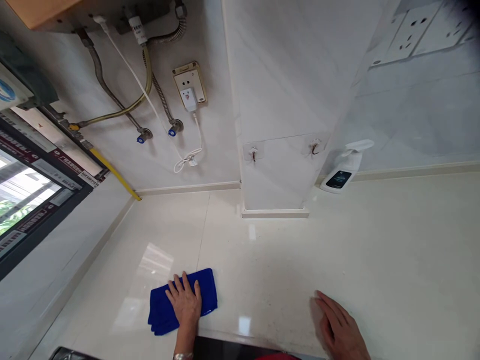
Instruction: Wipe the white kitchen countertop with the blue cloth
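A folded blue cloth (205, 291) lies on the glossy white countertop (393, 260), towards the front left. My left hand (185, 301) rests flat on top of it, palm down with the fingers spread. Over the counter's front part, to the right, is my right hand (340, 327). Its fingers are stretched out and held close together, with nothing seen in them. Beyond it, against the back wall, a white spray bottle (344, 167) with a dark label stands on the counter.
A wall pillar (279, 175) with two small hooks juts onto the counter. Left of it, hoses and valves (173, 129) hang below a heater, beside a plugged socket (189, 87). A yellow pipe (116, 172) runs down near the window (22, 190). A black object (71, 354) sits at the front left.
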`<action>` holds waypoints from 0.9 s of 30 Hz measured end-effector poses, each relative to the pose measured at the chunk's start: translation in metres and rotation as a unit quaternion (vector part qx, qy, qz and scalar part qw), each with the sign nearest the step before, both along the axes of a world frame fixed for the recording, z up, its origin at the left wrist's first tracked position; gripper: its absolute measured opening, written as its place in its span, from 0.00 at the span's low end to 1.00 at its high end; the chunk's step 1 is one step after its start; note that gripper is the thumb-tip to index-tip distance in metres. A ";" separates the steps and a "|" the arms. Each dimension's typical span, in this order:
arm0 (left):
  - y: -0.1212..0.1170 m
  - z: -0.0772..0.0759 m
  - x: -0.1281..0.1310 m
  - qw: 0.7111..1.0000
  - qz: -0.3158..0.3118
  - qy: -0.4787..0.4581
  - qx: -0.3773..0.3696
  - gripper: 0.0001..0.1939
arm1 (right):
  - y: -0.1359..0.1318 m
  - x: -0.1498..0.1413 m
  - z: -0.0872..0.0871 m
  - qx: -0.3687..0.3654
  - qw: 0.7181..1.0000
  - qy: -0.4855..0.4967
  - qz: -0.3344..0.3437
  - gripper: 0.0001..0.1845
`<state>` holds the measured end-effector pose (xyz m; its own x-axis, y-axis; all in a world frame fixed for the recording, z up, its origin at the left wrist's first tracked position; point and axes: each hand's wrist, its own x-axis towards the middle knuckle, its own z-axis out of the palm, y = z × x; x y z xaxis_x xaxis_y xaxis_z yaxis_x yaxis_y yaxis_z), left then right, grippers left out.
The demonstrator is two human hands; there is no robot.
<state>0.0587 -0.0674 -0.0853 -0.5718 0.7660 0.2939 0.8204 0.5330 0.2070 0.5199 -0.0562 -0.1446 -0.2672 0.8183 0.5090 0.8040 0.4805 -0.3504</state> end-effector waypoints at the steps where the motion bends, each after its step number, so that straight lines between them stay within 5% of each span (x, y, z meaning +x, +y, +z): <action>1: 0.003 -0.004 0.009 1.000 0.002 0.019 0.005 0.33 | 0.000 0.000 0.000 0.000 1.000 -0.001 -0.003 0.29; 8: 0.005 -0.016 0.055 0.986 -0.156 0.054 0.017 0.33 | 0.001 -0.003 0.000 -0.003 1.000 -0.010 -0.029 0.27; 18: 0.028 -0.019 0.185 0.919 -0.395 -0.002 -0.007 0.40 | 0.004 -0.009 0.010 -0.010 0.998 -0.024 -0.052 0.26; 27: 0.128 -0.013 0.224 0.909 -0.416 -0.006 -0.009 0.37 | 0.005 -0.009 0.010 -0.014 0.998 -0.001 -0.057 0.26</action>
